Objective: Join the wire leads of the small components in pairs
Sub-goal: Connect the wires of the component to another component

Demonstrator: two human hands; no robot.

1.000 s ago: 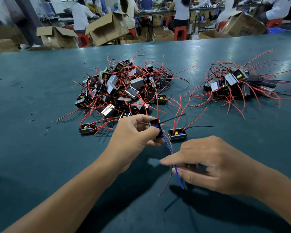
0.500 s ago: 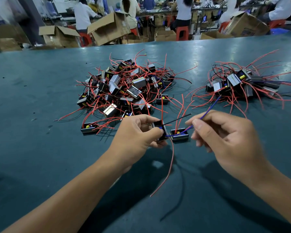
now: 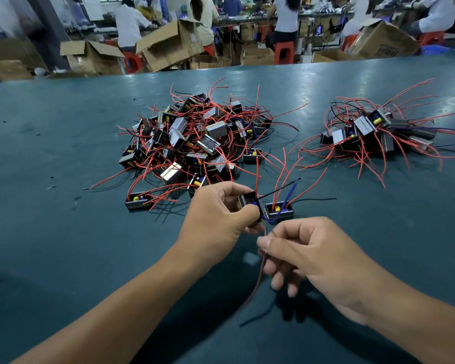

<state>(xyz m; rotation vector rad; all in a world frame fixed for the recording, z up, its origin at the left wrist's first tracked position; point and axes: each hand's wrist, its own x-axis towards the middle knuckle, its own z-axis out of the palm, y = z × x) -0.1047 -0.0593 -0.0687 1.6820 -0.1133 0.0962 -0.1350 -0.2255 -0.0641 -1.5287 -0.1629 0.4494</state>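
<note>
Two bare hands work over a teal table (image 3: 63, 232). Right hand (image 3: 323, 261), at about 5 o'clock from frame centre: thumb and forefinger pinch a red lead (image 3: 259, 279) that hangs down past the fingers; the other fingers are loosely curled beneath. Left hand (image 3: 218, 219), at about 7 o'clock from centre: fingers and thumb grip a small black component (image 3: 248, 202), held just above the table. The red lead runs up toward this component; the exact joint is hidden by the fingers. A blue lead (image 3: 289, 197) loops from the held component and rises toward 1 o'clock, beside a black lead (image 3: 281, 189).

One component (image 3: 279, 210) rests on the table just right of the held one, red leads standing up from it. One further component (image 3: 139, 202) lies apart at 9 o'clock of the left hand.

Large heap of components with red leads (image 3: 195, 140), at 11 o'clock beyond the hands. Smaller heap (image 3: 373, 130), at 2 o'clock, well apart from the first.

Far edge: open cardboard boxes (image 3: 168, 46), red stools (image 3: 284, 51), several seated people at benches.
</note>
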